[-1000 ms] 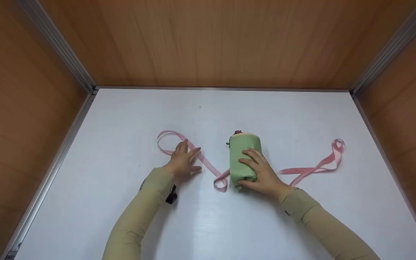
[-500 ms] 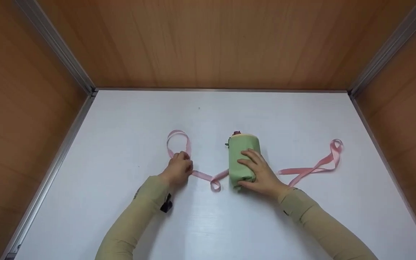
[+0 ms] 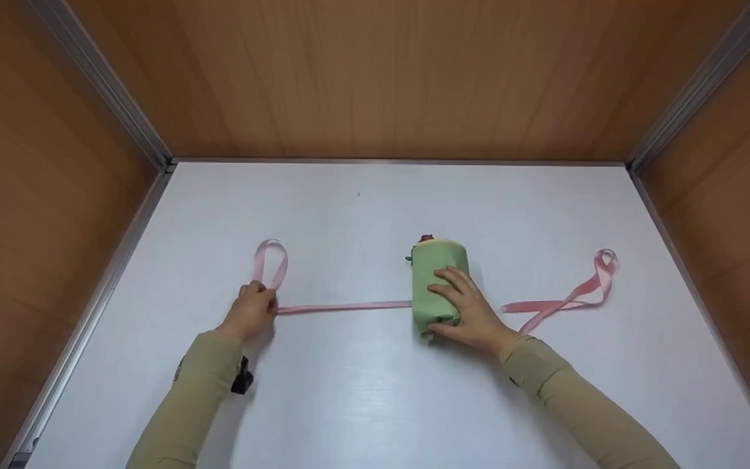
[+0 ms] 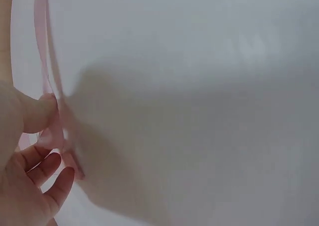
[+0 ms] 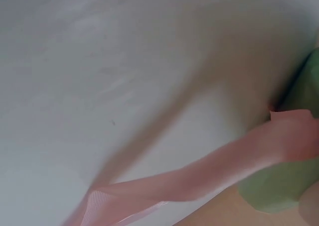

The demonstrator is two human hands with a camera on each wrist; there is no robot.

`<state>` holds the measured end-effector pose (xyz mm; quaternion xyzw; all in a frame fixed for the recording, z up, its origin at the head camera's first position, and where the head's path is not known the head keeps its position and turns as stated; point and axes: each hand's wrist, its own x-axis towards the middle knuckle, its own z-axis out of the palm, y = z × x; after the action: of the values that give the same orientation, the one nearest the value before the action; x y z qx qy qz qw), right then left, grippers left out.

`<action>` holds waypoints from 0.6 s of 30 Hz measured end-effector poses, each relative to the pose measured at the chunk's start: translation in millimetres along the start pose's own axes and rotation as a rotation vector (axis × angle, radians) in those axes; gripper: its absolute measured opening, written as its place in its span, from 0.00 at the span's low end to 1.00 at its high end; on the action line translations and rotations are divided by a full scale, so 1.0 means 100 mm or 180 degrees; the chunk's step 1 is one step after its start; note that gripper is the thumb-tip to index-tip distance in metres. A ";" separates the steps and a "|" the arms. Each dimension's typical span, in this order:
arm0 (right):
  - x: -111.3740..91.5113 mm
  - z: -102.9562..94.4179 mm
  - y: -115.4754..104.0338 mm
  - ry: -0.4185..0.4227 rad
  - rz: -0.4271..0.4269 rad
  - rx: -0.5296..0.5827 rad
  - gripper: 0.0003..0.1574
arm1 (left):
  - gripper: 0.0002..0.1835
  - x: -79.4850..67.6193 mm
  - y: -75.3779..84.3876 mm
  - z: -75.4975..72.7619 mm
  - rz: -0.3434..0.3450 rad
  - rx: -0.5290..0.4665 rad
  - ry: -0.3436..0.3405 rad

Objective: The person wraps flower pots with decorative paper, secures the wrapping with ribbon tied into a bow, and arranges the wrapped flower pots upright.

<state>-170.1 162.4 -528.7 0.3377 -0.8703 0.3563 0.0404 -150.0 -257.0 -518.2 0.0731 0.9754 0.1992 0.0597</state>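
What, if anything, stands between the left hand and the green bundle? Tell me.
Nothing visible blocks the way; only the pink ribbon, held by the left hand, runs from there to the green bundle.

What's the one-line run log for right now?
left hand: pinches pink ribbon; right hand: rests on green wrapped bundle; ribbon, left hand to bundle: straight

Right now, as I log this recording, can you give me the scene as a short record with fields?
Left hand: pinches the left ribbon length, a loop standing out beyond the fingers
Left ribbon length: pink, running straight from hand to bundle
Right hand: holds the green wrapped bundle, fingers spread across it
Far end of bundle: small dark red item, too small to identify
Right ribbon length: pink, looped and slack on the white table
Ribbon join: hidden
Backdrop: wood-grain panels
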 end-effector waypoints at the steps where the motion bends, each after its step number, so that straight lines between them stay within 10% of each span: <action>1: 0.00 0.00 0.00 0.0003 0.0010 0.0007 0.39 | 0.02 -0.01 -0.01 -0.02 0.0007 -0.0010 -0.0013; 18: -0.07 -0.06 0.04 -0.0057 0.0035 0.0014 0.40 | 0.02 0.05 0.01 -0.15 -0.0266 -0.0154 -0.0259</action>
<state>-168.4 172.1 -528.1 0.3362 -0.8717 0.3554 0.0299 -157.2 -260.6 -504.6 0.0388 0.9693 0.2169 0.1093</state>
